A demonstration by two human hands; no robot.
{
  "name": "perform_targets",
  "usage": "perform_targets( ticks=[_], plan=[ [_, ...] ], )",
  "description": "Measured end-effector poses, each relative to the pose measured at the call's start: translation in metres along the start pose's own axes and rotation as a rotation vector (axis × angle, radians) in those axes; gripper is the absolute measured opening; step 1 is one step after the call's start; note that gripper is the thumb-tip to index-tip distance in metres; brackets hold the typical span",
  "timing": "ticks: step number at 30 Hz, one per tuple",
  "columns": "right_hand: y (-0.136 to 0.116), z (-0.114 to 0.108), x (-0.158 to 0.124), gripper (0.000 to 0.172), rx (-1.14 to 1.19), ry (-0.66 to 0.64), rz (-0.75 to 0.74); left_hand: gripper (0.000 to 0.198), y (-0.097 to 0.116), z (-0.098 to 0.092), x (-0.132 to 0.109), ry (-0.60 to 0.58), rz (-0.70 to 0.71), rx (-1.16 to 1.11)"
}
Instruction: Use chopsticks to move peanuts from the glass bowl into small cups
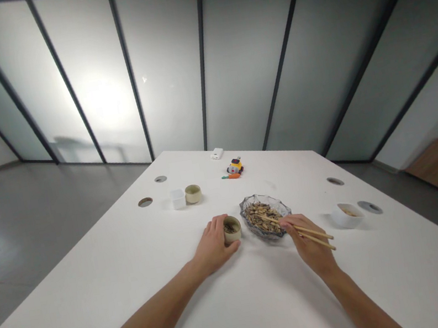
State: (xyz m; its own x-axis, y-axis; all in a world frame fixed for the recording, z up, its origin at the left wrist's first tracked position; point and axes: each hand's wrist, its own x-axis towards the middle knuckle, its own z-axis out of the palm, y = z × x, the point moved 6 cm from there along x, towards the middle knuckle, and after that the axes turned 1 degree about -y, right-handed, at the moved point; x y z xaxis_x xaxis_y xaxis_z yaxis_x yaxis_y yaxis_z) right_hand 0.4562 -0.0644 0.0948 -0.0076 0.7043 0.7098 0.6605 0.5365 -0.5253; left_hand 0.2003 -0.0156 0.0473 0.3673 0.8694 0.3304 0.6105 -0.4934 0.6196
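My left hand (215, 247) is curled around the left side of a small beige cup (234, 235), which stands upright on the white table. Some dark bits lie inside that cup. To its right is a clear faceted glass bowl (261, 231) with many striped brown seeds (267, 213), which look like sunflower seeds. In my right hand (310, 246) is a pair of wooden chopsticks (315, 234), gripped near the bowl's right rim. Their tips reach down among the seeds; whether they pinch one I cannot tell.
A white container (346, 216) with pale contents stands at the right. Left of centre are a second beige cup (193, 194) and a white square tub (178, 199). Farther back lie a toy car (235, 166), a carrot-shaped item (232, 176) and a white box-like object (217, 153). Round holes pierce the table (175, 305).
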Motion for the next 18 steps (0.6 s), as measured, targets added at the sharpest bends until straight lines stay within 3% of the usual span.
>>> perform_targets(
  ticks=[10,18],
  plan=[
    [0.002,0.008,-0.003,0.027,0.054,-0.064,0.039,0.067,0.001,0.0,0.0,-0.001,-0.004,-0.001],
    [-0.004,-0.01,0.002,0.034,0.056,0.085,0.126,0.067,-0.003,0.003,0.0,-0.002,0.001,-0.002]
  ],
)
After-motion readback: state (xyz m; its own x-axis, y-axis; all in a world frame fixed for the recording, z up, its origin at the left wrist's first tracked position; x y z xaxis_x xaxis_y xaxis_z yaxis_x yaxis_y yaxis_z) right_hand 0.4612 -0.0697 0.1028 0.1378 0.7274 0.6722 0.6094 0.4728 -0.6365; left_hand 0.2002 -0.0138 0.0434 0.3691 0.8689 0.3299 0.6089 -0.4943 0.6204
